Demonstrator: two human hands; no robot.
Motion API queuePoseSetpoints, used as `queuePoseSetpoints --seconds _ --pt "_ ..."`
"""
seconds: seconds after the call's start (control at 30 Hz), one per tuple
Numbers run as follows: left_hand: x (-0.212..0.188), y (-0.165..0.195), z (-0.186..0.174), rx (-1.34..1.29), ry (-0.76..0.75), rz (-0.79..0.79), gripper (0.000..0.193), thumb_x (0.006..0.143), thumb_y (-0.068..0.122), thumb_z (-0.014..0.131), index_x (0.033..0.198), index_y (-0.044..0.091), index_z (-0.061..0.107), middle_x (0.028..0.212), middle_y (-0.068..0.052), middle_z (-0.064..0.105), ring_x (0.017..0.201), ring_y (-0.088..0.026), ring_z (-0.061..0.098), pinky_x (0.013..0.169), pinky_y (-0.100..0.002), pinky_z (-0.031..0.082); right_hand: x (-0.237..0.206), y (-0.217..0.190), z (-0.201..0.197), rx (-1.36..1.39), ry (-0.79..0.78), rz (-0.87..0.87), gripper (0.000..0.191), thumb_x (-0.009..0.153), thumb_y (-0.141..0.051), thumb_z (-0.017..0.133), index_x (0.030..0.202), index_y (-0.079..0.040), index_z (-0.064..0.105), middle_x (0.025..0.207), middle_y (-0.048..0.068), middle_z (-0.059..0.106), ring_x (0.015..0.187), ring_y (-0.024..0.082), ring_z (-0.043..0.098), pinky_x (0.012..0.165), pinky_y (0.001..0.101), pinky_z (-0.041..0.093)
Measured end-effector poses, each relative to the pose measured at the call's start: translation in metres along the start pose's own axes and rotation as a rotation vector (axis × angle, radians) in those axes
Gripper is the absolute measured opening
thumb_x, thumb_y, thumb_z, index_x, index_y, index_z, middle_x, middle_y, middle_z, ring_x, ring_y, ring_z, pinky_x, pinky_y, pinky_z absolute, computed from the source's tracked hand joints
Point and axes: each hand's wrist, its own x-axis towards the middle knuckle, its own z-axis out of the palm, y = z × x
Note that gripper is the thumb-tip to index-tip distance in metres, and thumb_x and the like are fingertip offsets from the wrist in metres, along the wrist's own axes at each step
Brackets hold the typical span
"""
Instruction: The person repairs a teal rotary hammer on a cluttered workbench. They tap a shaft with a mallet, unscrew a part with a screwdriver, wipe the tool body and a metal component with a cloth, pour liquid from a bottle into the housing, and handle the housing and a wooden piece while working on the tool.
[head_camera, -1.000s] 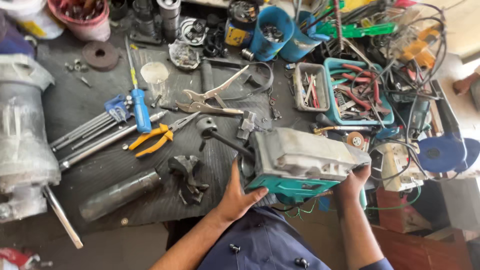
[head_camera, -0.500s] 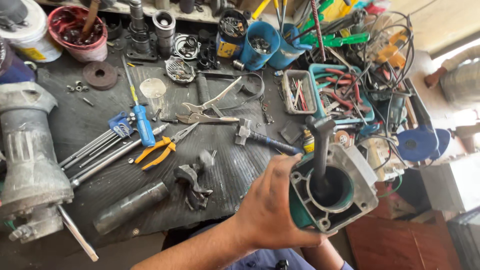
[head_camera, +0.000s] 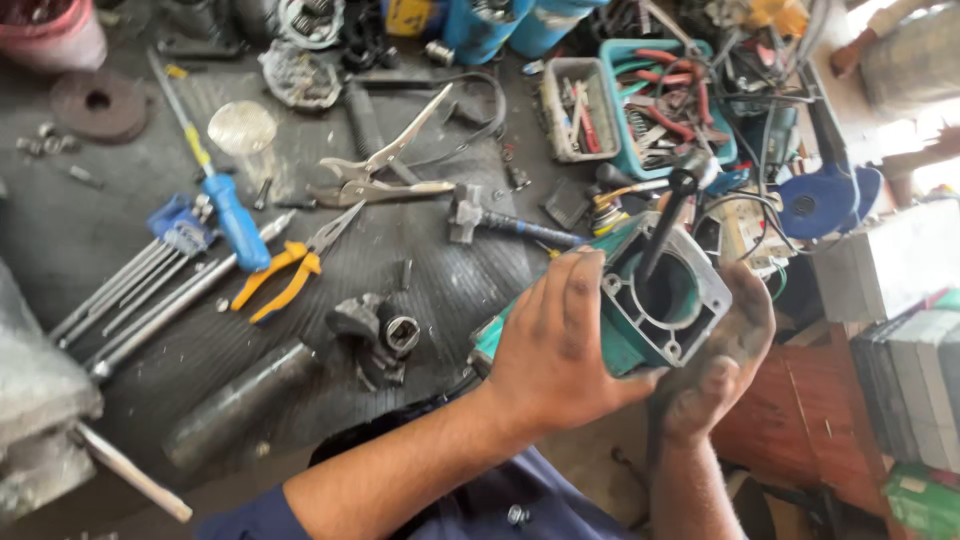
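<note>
We are gripping the green metal housing (head_camera: 655, 305) with both hands, left hand (head_camera: 560, 345) and right hand (head_camera: 715, 370). It is sitting at four o'clock from the yellow pliers (head_camera: 285, 275), a black rod (head_camera: 665, 225) poking inside.

A repair workshop for power tools is shown. A dark, grimy tabletop (head_camera: 120, 220) is strewn with hand tools: locking pliers (head_camera: 385, 170), yellow-handled pliers (head_camera: 290, 270), a blue-handled screwdriver (head_camera: 225, 195) and a set of hex keys (head_camera: 150, 270). Teal trays (head_camera: 640, 95) filled with small tools are set at the far side, among tangled cables. Loose metal parts (head_camera: 380, 335) and a teal motor housing (head_camera: 655, 300) are seen near the front edge.
</note>
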Motion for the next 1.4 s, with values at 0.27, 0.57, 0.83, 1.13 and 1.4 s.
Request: queuePoseSetpoints --seconds 0.27,0.57,0.83,1.13,1.4 --pt "0.013 0.001 0.013 0.044 -0.013 0.039 0.107 0.074 0.046 0.088 0.147 -0.007 0.031 0.139 -0.031 0.049 0.126 -0.049 0.054 0.107 -0.054 0.045 0.034 -0.013 0.007 -0.239 -0.124 0.039 0.115 0.079 -0.060 0.086 0.157 0.002 0.030 0.166 0.023 0.034 0.154 0.030 0.040 0.131 0.0452 0.032" --pt "0.024 0.001 0.029 -0.003 -0.169 0.044 0.104 0.077 0.040 0.088 0.151 -0.007 0.030 0.145 -0.030 0.046 0.136 -0.048 0.050 0.117 -0.053 0.042 0.020 0.025 -0.018 -0.209 0.045 -0.007 0.113 0.079 -0.066 0.083 0.156 -0.001 0.030 0.160 0.023 0.037 0.143 0.029 0.043 0.124 0.0422 0.036" --pt "0.027 0.003 0.057 0.033 -0.281 0.138 0.103 0.080 0.046 0.089 0.148 -0.009 0.034 0.146 -0.030 0.046 0.140 -0.047 0.050 0.121 -0.056 0.041 -0.017 0.062 -0.048 -0.044 0.311 -0.004 0.105 0.080 -0.059 0.086 0.154 -0.004 0.036 0.147 0.018 0.045 0.134 0.028 0.049 0.124 0.0455 0.042" --pt "-0.014 -0.022 0.063 -0.038 -0.346 0.124 0.040 0.111 0.021 0.053 0.146 0.005 0.042 0.147 -0.022 0.053 0.143 -0.041 0.060 0.124 -0.056 0.044 -0.054 0.084 -0.056 -0.517 0.436 -0.181 0.059 0.094 -0.023 0.076 0.140 -0.010 0.042 0.129 0.012 0.054 0.124 0.025 0.060 0.122 0.0503 0.046" --pt "0.062 0.012 0.023 -0.057 -0.546 0.140 0.058 0.099 0.041 0.058 0.142 0.004 0.045 0.139 -0.016 0.058 0.134 -0.040 0.056 0.121 -0.058 0.035 -0.051 0.072 -0.039 -0.384 0.510 -0.106 0.048 0.101 -0.027 0.068 0.139 -0.009 0.045 0.128 0.014 0.056 0.127 0.028 0.060 0.124 0.0513 0.044"
